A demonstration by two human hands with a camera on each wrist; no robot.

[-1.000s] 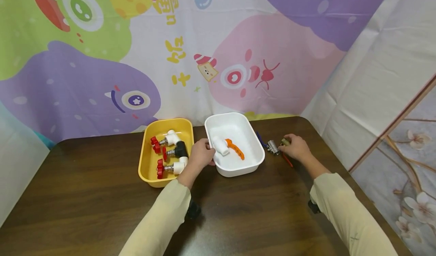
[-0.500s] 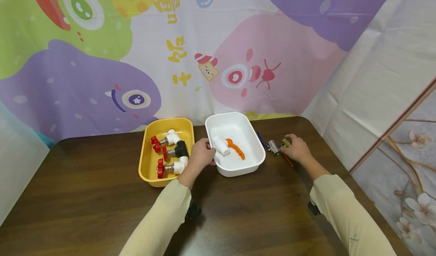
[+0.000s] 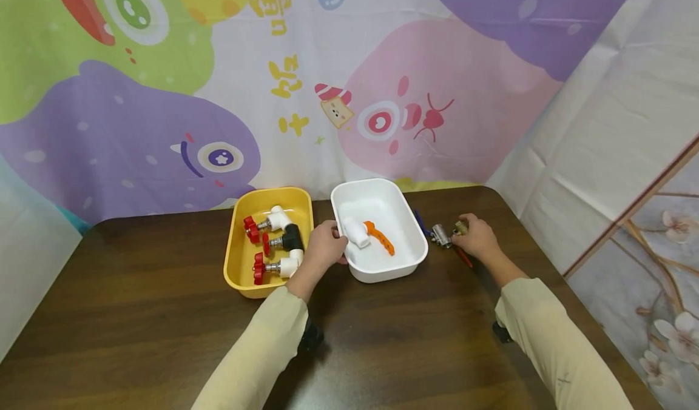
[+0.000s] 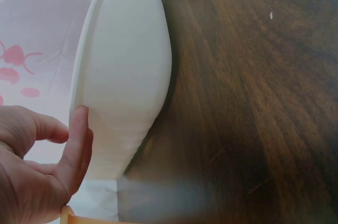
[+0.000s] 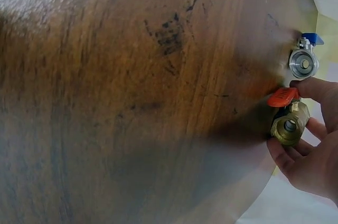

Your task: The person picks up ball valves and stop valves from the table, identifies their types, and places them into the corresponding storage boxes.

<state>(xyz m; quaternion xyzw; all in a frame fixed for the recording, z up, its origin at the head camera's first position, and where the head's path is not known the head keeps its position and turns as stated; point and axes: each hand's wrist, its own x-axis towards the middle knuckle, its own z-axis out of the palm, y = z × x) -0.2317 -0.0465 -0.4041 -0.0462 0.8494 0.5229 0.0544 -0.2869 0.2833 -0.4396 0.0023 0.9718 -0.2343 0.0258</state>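
Observation:
In the head view my left hand (image 3: 326, 246) pinches the left rim of a white plastic basin (image 3: 386, 272); the left wrist view shows fingertips against the basin's outer wall (image 4: 124, 49). My right hand (image 3: 478, 238) holds a brass ball valve (image 5: 290, 124) with a red lever (image 5: 283, 96) at the table's right side. Thumb and fingers lie on both sides of the brass body. Just left of it in the head view lies a steel ball valve (image 3: 441, 236) with a blue lever (image 3: 420, 221). A white plastic valve (image 3: 357, 233) with an orange lever (image 3: 381, 238) lies inside the white basin.
A yellow basin (image 3: 233, 270) stands left of the white one. It holds white and black valves (image 3: 292, 238) with red wheel handles (image 3: 259, 268). Behind the dark wooden table (image 3: 164, 331) hangs a printed cloth (image 3: 306, 155); a pale curtain (image 3: 590, 155) borders the right side.
Hands and basins stay in place. The head view has shifted very slightly; the brass valve remains in my right hand.

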